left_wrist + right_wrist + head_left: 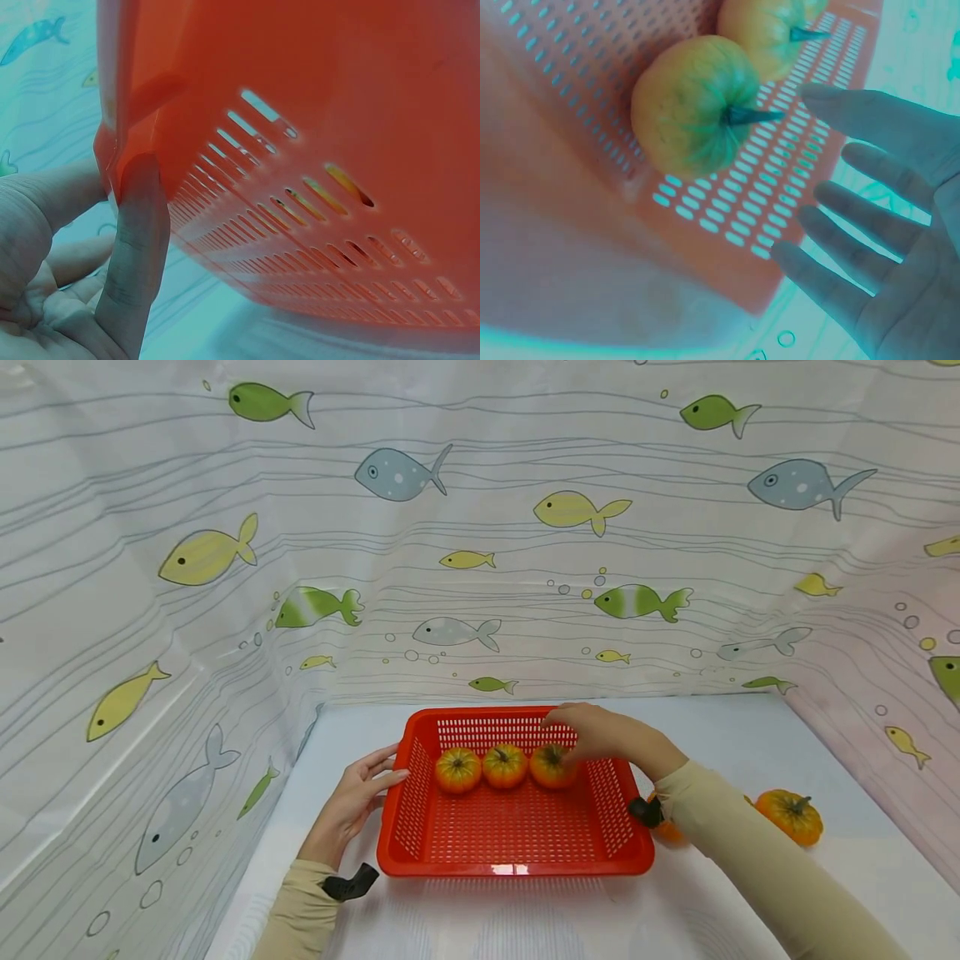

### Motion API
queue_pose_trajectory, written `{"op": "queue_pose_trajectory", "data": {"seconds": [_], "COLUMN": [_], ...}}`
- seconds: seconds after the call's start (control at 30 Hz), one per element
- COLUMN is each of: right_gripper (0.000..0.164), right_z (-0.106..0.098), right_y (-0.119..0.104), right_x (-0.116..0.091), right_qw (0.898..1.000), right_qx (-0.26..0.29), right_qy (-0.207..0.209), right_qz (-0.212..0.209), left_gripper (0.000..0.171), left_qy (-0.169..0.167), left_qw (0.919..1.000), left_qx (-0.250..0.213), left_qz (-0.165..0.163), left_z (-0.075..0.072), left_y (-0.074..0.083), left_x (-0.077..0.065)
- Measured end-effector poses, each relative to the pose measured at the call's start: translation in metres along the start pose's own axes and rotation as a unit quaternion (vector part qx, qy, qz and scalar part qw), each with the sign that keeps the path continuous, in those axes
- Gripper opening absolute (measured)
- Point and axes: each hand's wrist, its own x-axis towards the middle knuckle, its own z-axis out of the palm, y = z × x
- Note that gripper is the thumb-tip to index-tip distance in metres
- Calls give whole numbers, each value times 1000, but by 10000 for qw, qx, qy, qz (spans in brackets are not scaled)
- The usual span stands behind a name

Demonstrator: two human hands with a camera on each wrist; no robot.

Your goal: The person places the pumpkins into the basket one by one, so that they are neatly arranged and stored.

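A red plastic basket (517, 868) with slotted walls sits on the table, and three small orange pumpkins stand in a row along its far side: a left one (458, 770), a middle one (505, 767) and a right one (553, 766). My left hand (352, 800) pinches the basket's left rim; the left wrist view has the thumb and a finger (135, 255) on either side of it. Over the far right part of the basket, my right hand (600, 733) is beside the right pumpkin. Its fingers are spread and hold nothing in the right wrist view, apart from the pumpkin (686, 112).
Right of the basket, an orange pumpkin (792, 817) lies on the white table (712, 893). Another pumpkin (670, 832) is partly hidden by my right sleeve. Fish-patterned sheeting (480, 593) rises behind the table and on both sides.
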Motion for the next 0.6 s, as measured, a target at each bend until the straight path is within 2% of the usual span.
{"op": "queue_pose_trajectory", "data": {"seconds": [0.27,0.43,0.6], "right_gripper": [58,57,60], "right_z": [-15,-21,-16], "right_y": [11,18,36], "right_x": [-29,-56,-78], "right_qw": [9994,9989,9975], "right_qx": [-139,66,238], "right_qy": [315,432,547], "right_qz": [-51,186,373], "left_gripper": [66,66,65], "left_qy": [-28,-41,-17], "left_qw": [10000,10000,10000], "left_qx": [-20,-7,29], "left_qz": [3,-6,6], "left_z": [0,0,0], "left_y": [2,2,1], "left_x": [-1,1,-1]}}
